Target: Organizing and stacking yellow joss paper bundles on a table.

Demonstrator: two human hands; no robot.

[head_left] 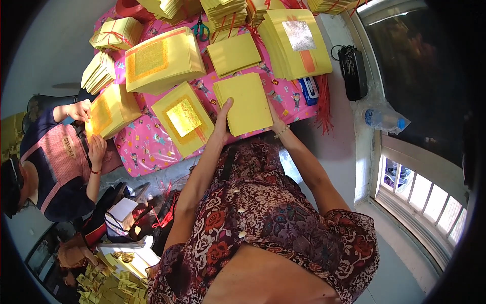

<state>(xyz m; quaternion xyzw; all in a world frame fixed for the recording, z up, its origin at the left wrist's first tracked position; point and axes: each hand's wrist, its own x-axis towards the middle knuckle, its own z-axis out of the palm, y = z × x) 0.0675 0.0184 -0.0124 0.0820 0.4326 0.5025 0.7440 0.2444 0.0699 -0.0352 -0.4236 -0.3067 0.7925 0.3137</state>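
A stack of plain yellow paper sheets [245, 105] is held between my two hands at the near edge of the table. My left hand [221, 121] grips its left side, thumb on top and the other fingers out of sight underneath. On the opposite side, my right hand [276, 120] is closed around the stack's right edge, its fingers mostly hidden. Just beyond lies another plain yellow stack [234, 54]. To the left is a yellow stack with a gold foil square [184, 119]; at the far right, a thick stack carries a silver foil square [293, 48].
A pink patterned cloth [147, 144] covers the table. At left, a co-worker [61, 162] handles a gold-foil stack [109, 112]. Tied bundles [117, 33], teal-handled scissors [201, 31], a blue box [308, 91] and red strings [324, 109] lie around. A bagged bottle [385, 120] rests by the window.
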